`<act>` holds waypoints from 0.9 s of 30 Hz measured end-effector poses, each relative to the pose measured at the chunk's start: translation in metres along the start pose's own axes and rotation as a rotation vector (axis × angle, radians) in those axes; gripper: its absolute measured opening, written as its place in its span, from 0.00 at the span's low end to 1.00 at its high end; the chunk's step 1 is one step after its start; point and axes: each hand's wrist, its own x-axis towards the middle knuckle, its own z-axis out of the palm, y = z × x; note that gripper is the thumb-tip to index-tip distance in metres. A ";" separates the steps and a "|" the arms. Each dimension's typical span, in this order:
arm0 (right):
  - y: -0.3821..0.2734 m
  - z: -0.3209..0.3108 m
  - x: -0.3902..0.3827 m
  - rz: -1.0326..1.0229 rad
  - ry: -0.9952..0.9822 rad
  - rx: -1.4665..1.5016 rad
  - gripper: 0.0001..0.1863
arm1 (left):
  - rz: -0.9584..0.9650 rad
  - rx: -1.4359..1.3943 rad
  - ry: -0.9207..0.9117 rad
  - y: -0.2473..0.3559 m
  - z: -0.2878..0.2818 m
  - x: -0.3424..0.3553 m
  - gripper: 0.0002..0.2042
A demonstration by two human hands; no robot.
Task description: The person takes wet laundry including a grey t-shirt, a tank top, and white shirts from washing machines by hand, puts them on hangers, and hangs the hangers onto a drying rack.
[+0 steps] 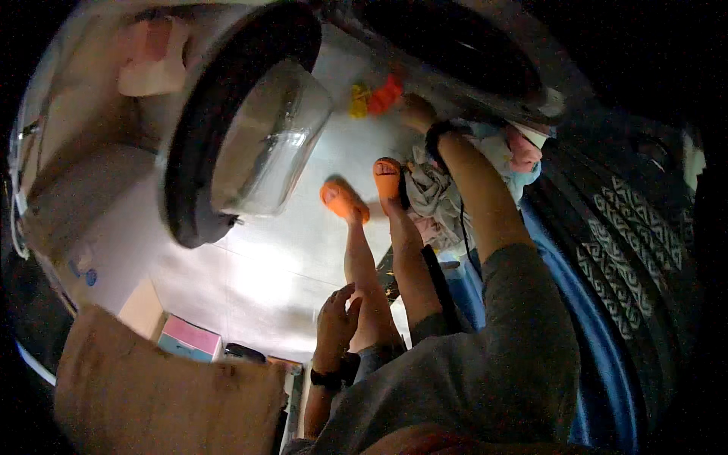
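Observation:
My right hand (pixel 415 111) reaches up beside a dark machine with an oval opening (pixel 451 38); its fingers are dim and blurred. A red item (pixel 385 94) and a yellow item (pixel 359 101) lie just beyond its fingertips, too blurred to name or to tell whether touched. A pile of beige, pink and light blue laundry (pixel 432 197) sits below my right arm. My left hand (pixel 337 317) hangs over my leg with fingers apart, holding nothing visible. An open round door (pixel 182 182) with a black rim and clear glass bowl stands at upper left of my hands.
My feet in orange slides (pixel 343 201) stand on pale floor tiles (pixel 250 273). A brown board-like surface (pixel 167 387) and a pink and blue box (pixel 189 337) are at lower left. Blue fabric (pixel 607 379) and dark patterned fabric (pixel 629 258) hang along the right.

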 end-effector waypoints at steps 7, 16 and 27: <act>0.039 0.186 0.088 0.191 -0.140 -0.033 0.36 | 0.010 0.086 -0.040 -0.049 0.031 0.145 0.16; 0.099 0.266 0.176 0.169 0.632 0.285 0.28 | 0.235 0.131 -0.022 -0.056 0.020 0.237 0.17; -0.001 0.115 -0.005 -0.337 0.016 0.423 0.24 | 0.182 -0.009 0.091 0.009 0.034 0.276 0.43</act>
